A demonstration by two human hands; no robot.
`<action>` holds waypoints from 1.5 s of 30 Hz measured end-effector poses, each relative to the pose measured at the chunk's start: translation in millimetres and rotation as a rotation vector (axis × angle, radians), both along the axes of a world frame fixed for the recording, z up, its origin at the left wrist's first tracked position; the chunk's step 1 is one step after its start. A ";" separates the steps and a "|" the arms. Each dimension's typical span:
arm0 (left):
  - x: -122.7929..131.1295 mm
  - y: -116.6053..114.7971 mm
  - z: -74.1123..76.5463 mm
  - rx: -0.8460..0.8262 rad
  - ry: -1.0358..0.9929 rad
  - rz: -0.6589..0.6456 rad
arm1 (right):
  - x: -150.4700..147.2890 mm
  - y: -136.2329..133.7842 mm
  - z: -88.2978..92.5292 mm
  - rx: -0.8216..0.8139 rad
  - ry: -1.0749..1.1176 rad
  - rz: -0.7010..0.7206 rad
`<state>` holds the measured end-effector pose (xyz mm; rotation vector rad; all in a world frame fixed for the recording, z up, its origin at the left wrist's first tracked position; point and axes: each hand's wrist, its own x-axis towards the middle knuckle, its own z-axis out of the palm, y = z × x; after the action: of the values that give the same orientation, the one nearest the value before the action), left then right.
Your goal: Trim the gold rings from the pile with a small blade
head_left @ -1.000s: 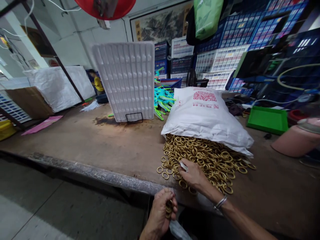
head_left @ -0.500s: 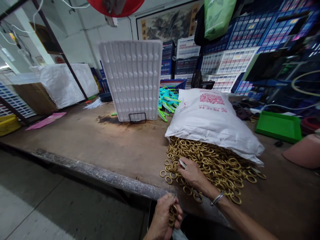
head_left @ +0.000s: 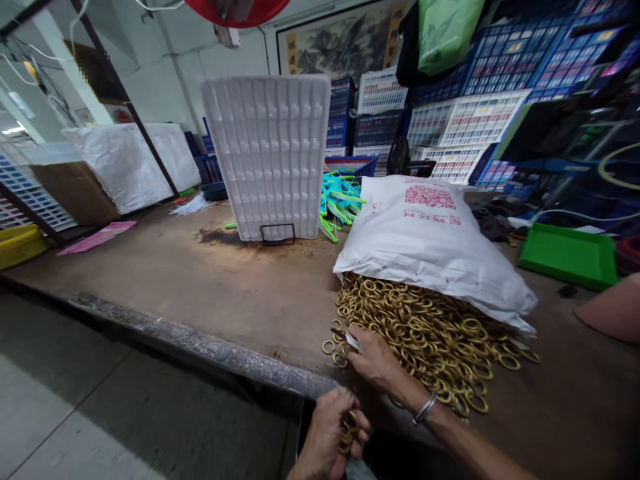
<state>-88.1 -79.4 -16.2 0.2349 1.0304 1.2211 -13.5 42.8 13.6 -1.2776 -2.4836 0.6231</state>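
Observation:
My left hand (head_left: 333,427) is closed around several brass-coloured rings (head_left: 349,432), just in front of the table's edge. My right hand (head_left: 375,360), with a silver bangle on its wrist, grips a small tool (head_left: 352,341) with a white body and a dark, thin tip; its exact kind is unclear. That tip points left, over a few loose rings at the left fringe of a spread pile of brass-coloured rings (head_left: 425,327). The pile spills from the mouth of a white sack (head_left: 405,233) with red print, lying on its side.
Behind the brown table (head_left: 200,293) stand stacked blue and white crates (head_left: 465,123). A pale ridged plastic tray (head_left: 267,157) rests upright in a black wire stand (head_left: 278,235). Turquoise and green items (head_left: 341,200) lie beside it. At right is a green tray (head_left: 567,257).
My right hand has shifted left and slightly toward me, and the tool's dark tip now shows. My left hand stays closed on its rings. The whole view has moved slightly.

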 end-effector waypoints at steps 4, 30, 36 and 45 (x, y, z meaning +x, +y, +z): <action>0.8 1.4 -1.3 -0.014 0.016 0.009 | -7.3 -1.4 1.6 -0.020 -0.010 0.025; -0.4 12.4 -26.2 0.087 -0.078 -0.037 | -102.7 29.6 -10.1 -0.046 -0.114 0.183; -1.7 11.0 -15.9 0.084 -0.069 -0.036 | -105.6 33.9 -15.6 -0.042 -0.121 0.194; -4.2 9.9 -16.6 0.105 -0.110 -0.068 | -104.1 33.7 -17.2 -0.043 -0.115 0.190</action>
<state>-92.3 -69.5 -32.8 0.2791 0.8579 1.2139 -117.6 76.5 -3.6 -1.1301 -2.7233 0.6677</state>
